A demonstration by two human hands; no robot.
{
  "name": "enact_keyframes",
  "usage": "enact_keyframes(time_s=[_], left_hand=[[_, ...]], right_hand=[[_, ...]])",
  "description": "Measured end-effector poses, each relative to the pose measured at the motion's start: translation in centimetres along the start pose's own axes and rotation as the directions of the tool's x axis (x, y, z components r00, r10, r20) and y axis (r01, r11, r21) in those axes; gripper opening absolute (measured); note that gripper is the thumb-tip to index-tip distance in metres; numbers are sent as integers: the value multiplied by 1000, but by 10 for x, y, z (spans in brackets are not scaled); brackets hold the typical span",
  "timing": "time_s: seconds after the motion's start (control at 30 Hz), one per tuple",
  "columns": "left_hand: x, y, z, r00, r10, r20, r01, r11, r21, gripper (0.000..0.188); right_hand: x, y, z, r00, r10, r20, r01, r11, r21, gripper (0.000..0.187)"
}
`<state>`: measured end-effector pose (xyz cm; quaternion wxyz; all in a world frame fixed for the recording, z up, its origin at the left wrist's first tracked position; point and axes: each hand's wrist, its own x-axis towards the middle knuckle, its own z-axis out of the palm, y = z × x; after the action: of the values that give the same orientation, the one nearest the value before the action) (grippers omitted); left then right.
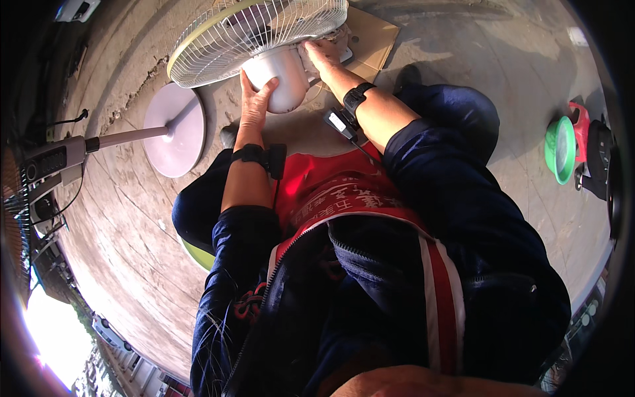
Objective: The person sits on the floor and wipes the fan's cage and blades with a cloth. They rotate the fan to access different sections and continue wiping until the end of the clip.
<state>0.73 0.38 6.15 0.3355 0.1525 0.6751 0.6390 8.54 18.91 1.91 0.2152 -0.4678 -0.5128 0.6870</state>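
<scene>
An electric fan (pixel 264 46) with a wire guard and yellowish rim is tilted in front of me at the top of the view. Its rounded white motor housing (pixel 281 76) points down toward me. My left hand (pixel 255 99) grips the housing from the left and below, thumb and fingers apart around it. On the other side, my right hand (pixel 320 54) presses against the housing with bent fingers. Something pale and crumpled shows under those fingers; its kind I cannot make out. The right fingertips are partly hidden.
Flattened cardboard (pixel 377 41) lies beyond my right hand. At left, a standing fan has a round base (pixel 175 132) and a control panel (pixel 53 159). A green basin (pixel 561 151) and a red item (pixel 579 129) are far right, on the concrete floor (pixel 516 198).
</scene>
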Motion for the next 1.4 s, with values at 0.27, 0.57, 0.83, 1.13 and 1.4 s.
enact_keyframes(time_s=[0.27,0.57,0.83,1.13,1.4], left_hand=[[27,2,15,998,44,41,-44,999,-19,107],[49,19,18,982,96,162,-127,972,196,116],[116,35,-22,968,-117,224,-50,780,624,83],[156,-2,-48,983,-180,31,169,961,221,58],[171,-26,-64,977,-204,53,186,952,245,24]], right_hand=[[11,-26,-41,886,279,370,-249,960,-128,32],[-13,-20,-10,957,-147,252,115,984,134,77],[-6,-12,18,899,-198,391,73,947,313,50],[37,29,69,965,-107,238,42,964,263,58],[34,48,76,968,-222,118,165,914,370,46]])
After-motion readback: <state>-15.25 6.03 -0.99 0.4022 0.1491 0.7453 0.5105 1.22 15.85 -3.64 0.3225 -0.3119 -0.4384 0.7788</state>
